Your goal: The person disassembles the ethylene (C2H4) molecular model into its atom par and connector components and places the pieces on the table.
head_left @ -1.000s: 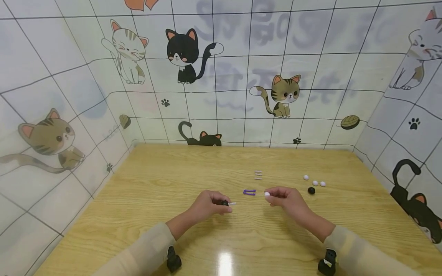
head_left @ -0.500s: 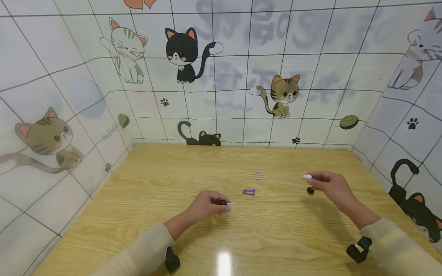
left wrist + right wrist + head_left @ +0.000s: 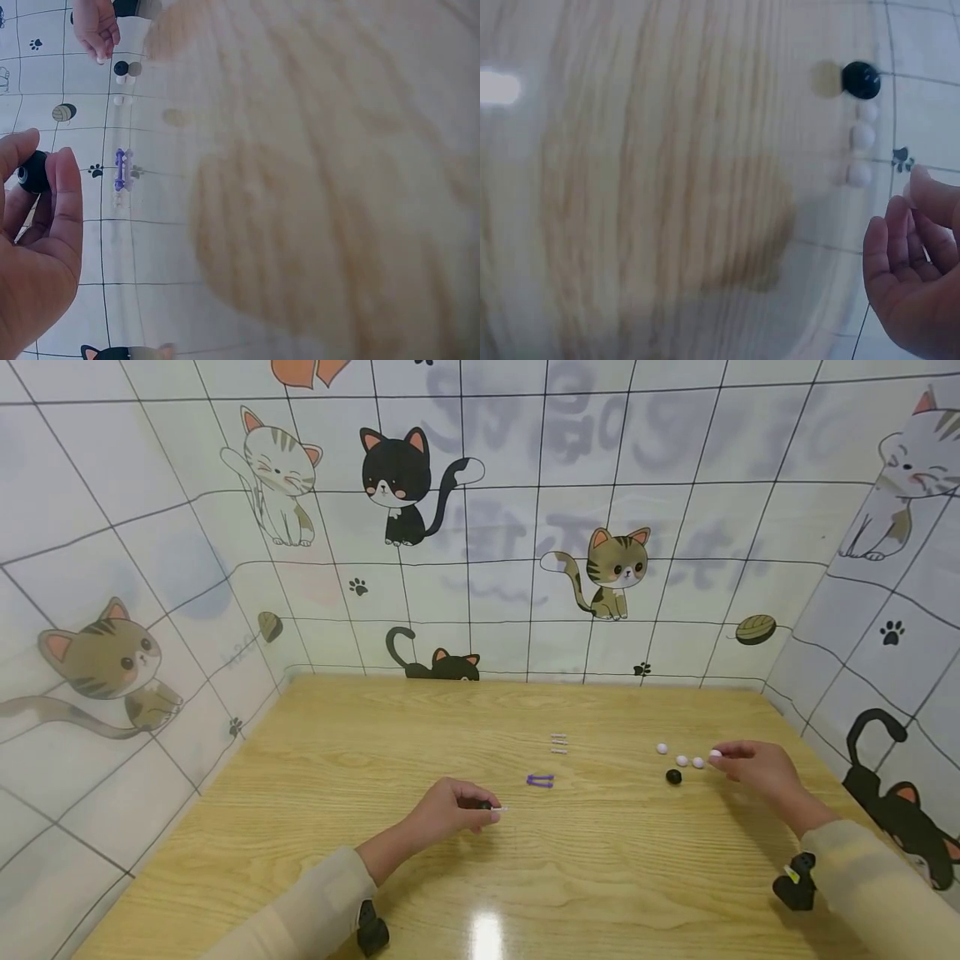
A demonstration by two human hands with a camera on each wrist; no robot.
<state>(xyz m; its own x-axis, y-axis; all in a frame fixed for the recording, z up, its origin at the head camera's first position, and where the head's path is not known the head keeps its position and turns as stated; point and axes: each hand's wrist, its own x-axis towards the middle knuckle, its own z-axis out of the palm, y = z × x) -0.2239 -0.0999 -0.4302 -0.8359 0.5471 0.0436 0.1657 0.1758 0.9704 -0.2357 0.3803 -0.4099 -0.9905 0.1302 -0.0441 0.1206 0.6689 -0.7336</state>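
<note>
My left hand [image 3: 448,808] pinches a small black ball [image 3: 484,806] between thumb and fingers, and a thin white stick [image 3: 502,809] points out of it to the right. In the left wrist view the same ball [image 3: 31,171] shows a pale ring on its side. On the right of the table, my right hand [image 3: 765,772] pinches a white ball [image 3: 716,753] at its fingertips. Left of those fingertips lie three white balls, the closest one [image 3: 698,762] right beside the held ball. A second black ball [image 3: 673,777] sits just in front of them.
Two purple sticks [image 3: 540,780] with knobbed ends lie at mid-table. Behind them are three short pale pink sticks [image 3: 558,742] in a stack of rows. A cat-printed tiled curtain [image 3: 510,585] encloses the wooden table [image 3: 390,735] at the back and both sides.
My right hand has moved from mid-table to the far right, carrying the white ball beside the other white balls. The left hand has stayed nearly still with its black ball and stick.
</note>
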